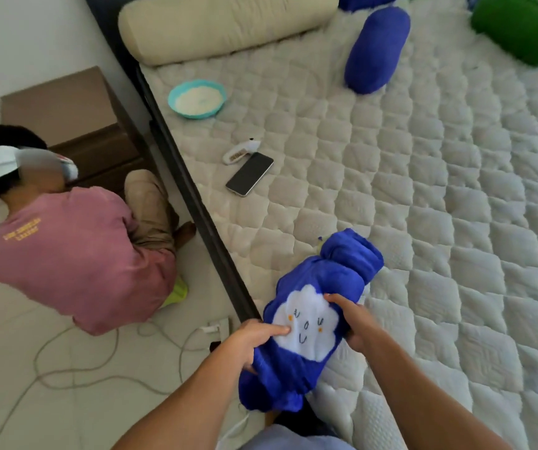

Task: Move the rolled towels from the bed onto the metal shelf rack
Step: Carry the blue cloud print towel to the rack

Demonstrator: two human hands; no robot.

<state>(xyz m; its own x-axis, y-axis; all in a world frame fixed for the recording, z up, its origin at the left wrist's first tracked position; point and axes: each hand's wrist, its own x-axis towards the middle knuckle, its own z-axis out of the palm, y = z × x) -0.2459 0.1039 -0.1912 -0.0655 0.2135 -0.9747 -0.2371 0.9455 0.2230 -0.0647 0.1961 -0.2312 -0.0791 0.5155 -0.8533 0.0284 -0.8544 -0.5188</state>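
A rolled blue towel with a white cloud face (313, 306) lies at the near left edge of the quilted mattress (439, 196). My left hand (253, 341) grips its lower left side and my right hand (355, 319) grips its right side. A second rolled blue towel (376, 50) lies far up the bed. Part of a third blue roll (363, 0) shows at the top edge. A green rolled towel (521, 30) sits at the top right. The metal shelf rack is out of view.
A teal bowl (197, 99), a small white device (240, 151) and a phone (250, 173) lie on the mattress near its left edge. A beige bolster (225, 24) lies at the head. A person in a pink shirt (76, 251) crouches on the floor, with cables (76, 368) around.
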